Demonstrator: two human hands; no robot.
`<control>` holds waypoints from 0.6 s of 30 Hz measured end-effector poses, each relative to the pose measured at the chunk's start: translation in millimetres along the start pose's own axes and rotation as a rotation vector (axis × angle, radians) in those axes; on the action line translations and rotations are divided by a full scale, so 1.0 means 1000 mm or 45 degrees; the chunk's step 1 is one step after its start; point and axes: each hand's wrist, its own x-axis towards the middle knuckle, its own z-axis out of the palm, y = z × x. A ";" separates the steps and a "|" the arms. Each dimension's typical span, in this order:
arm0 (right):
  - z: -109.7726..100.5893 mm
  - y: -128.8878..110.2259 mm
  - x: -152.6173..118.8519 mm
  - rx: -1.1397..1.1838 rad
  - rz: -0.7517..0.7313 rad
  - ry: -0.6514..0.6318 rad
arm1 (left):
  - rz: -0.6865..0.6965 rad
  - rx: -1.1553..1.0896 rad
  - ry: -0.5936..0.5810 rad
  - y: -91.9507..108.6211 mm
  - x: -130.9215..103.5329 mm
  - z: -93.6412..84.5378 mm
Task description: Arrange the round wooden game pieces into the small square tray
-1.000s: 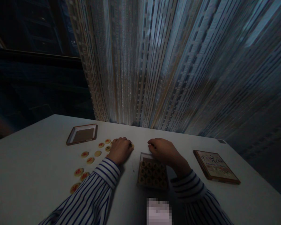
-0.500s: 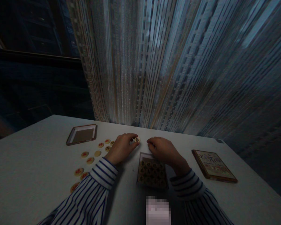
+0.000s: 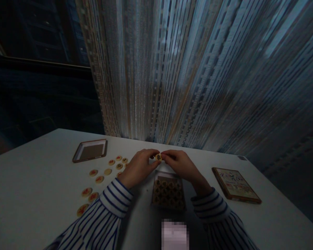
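Between my two hands, above the table, is a round xiangqi piece point(image 3: 158, 157) with a dark character on its face. My left hand point(image 3: 141, 166) pinches its left side between thumb and fingers. At its right edge the fingertips of my right hand point(image 3: 182, 165) are closed on it as well. Just below my hands stands an open box point(image 3: 153, 194) holding rows of pieces with dark characters, with a gap along its far side. Loose xiangqi pieces point(image 3: 99, 179) lie left of my left hand, mostly red-marked, a few dark; one piece point(image 3: 107, 171) shows a plain face.
An empty box lid point(image 3: 90, 151) lies at the far left of the white table point(image 3: 49, 180). On the right rests a flat box with a printed cover point(image 3: 236, 184). A small dark card-like item point(image 3: 241, 158) is near the far right corner. A string curtain point(image 3: 156, 76) hangs behind the table.
My right hand has come left and taken hold of the piece's right edge. My left hand has shifted slightly right with the piece, and its face is turned more toward me.
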 end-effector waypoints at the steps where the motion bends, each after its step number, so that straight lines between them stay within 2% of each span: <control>1: 0.000 0.000 0.000 0.035 0.003 -0.004 | 0.001 0.001 0.001 0.001 0.000 0.001; 7: 0.000 0.005 0.003 0.199 0.020 0.004 | -0.033 -0.107 0.005 0.001 0.000 0.004; 14: 0.000 0.004 0.002 0.225 0.018 0.037 | -0.248 -0.707 -0.099 -0.005 0.006 -0.001; 18: 0.000 0.000 0.001 0.220 -0.028 0.036 | -0.336 -0.794 -0.095 -0.006 0.005 -0.005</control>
